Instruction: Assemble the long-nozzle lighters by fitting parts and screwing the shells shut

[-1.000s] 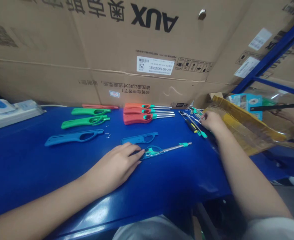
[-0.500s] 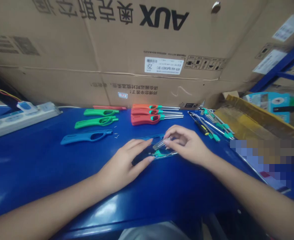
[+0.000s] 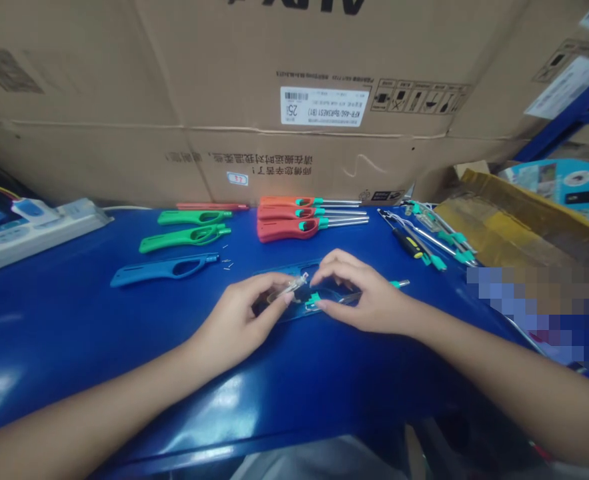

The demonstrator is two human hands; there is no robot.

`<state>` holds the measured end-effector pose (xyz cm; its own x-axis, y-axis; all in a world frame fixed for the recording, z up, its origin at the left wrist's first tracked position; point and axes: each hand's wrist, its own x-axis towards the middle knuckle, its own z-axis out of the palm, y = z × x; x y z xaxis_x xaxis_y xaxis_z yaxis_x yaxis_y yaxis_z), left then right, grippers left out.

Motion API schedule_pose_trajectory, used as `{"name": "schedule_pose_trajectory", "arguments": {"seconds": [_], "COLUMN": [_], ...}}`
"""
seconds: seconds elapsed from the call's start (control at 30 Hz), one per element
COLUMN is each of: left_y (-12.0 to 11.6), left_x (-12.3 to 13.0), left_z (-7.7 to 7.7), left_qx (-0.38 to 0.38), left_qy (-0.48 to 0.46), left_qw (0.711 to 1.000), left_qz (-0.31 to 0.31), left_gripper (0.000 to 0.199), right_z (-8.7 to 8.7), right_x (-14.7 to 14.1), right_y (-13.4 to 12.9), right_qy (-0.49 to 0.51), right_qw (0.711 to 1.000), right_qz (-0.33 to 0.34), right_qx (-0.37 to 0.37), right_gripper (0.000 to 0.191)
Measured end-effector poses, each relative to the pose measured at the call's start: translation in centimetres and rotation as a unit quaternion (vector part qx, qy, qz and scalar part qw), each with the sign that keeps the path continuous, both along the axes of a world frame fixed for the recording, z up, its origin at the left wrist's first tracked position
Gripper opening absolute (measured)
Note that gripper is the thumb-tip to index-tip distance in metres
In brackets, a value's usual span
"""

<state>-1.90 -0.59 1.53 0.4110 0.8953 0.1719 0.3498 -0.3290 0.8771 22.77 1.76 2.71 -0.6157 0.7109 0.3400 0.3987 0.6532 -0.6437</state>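
My left hand (image 3: pixel 244 307) pinches a small clear lighter fuel tank (image 3: pixel 293 287) between thumb and fingers, tilted above a blue lighter casing half (image 3: pixel 285 270). The casing lies on the table, partly covered by both hands. My right hand (image 3: pixel 369 291) arches over the casing's right part, thumb and index finger apart. Its thumb touches or nearly touches a teal trigger piece (image 3: pixel 313 302). Beneath this hand runs a metal rod, whose teal and silver tip (image 3: pixel 401 284) emerges on the right. Dark parts between the hands are hard to make out.
Behind are red and orange lighters (image 3: pixel 279 230), with green casings (image 3: pixel 184 237) and a blue casing (image 3: pixel 149 272) to the left. A screwdriver (image 3: pixel 408 244) and several rod assemblies (image 3: pixel 454 243) lie right. A power strip (image 3: pixel 49 233) and large carton (image 3: pixel 214 100) border the table (image 3: pixel 274 393).
The clear fuel tank has passed from my right hand to my left. My right hand has come down to the trigger piece, fingers spread. The whole view has tilted slightly downward.
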Motion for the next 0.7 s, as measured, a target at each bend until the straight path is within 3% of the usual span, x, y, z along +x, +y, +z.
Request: {"name": "schedule_pose_trajectory", "arguments": {"seconds": [0.1, 0.23, 0.5, 0.7], "left_y": [-0.1, -0.4, -0.3, -0.1], "left_x": [0.1, 0.2, -0.3, -0.2], "left_z": [0.0, 0.3, 0.6, 1.3], "left_qx": [-0.059, -0.08, -0.046, -0.075], "left_qy": [-0.039, -0.05, 0.026, -0.012], "left_qw": [0.997, 0.995, 0.999, 0.996], "left_qz": [-0.009, -0.027, -0.003, -0.046], "left_gripper": [0.027, 0.023, 0.027, 0.029], "right_z": [0.1, -0.2, -0.1, -0.3], "right_x": [0.2, 0.2, -0.3, -0.4], "right_y": [-0.2, -0.3, -0.2, 0.2], "right_qy": [-0.086, -0.13, 0.002, 0.069], "right_qw": [0.994, 0.987, 0.996, 0.953], "right_qz": [0.057, 0.065, -0.024, -0.026], "right_qx": [0.033, 0.063, -0.089, -0.294], "right_gripper": [0.017, 0.008, 0.006, 0.02]}}
